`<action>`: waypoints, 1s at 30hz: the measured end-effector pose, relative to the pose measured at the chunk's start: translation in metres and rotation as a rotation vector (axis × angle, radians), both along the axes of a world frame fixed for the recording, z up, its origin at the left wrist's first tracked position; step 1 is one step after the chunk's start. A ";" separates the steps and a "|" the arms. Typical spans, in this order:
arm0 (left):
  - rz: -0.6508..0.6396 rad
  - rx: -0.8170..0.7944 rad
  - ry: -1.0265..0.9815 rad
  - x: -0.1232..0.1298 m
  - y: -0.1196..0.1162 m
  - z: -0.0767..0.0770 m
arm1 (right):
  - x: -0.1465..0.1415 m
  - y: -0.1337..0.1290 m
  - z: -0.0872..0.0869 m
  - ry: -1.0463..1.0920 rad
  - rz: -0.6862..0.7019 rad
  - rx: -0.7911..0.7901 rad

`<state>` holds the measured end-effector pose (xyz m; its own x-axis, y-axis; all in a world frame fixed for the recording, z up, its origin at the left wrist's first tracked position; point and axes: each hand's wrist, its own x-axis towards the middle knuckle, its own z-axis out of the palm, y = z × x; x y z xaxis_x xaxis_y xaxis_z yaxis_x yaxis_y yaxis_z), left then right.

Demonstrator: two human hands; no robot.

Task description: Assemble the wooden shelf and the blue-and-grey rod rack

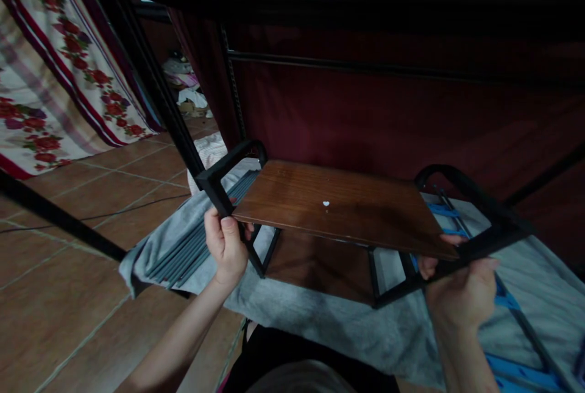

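Note:
A small two-tier shelf has black metal side frames and brown wood-look boards. Its upper board (347, 198) tilts slightly down to the right and bears a small white spot. The lower board (320, 265) shows beneath it. My left hand (226, 244) is closed round the left side frame (217, 192) at the board's front corner, thumb towards me. At the front right corner, my right hand (461, 289) grips the right side frame (484, 237), with some fingers under the board. Whether the lower frame rests on the cloth, I cannot tell.
Grey cloth (292, 308) lies under the shelf. A bundle of grey rods (187, 256) is at the left, and blue pieces with metal tubes (525, 375) lie at the right. Black posts (155, 82) and a maroon curtain (365, 113) surround the space. A cable (114, 215) crosses the tiled floor.

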<state>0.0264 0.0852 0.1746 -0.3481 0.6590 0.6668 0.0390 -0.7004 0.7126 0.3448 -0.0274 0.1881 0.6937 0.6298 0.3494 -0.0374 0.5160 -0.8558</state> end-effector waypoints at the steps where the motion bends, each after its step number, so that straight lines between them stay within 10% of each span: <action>1: -0.029 -0.005 0.019 0.000 -0.002 -0.001 | 0.001 -0.001 0.001 0.008 0.007 0.019; 30: -0.065 -0.094 -0.179 -0.008 -0.002 0.006 | 0.029 -0.023 0.000 -0.071 -0.143 -0.046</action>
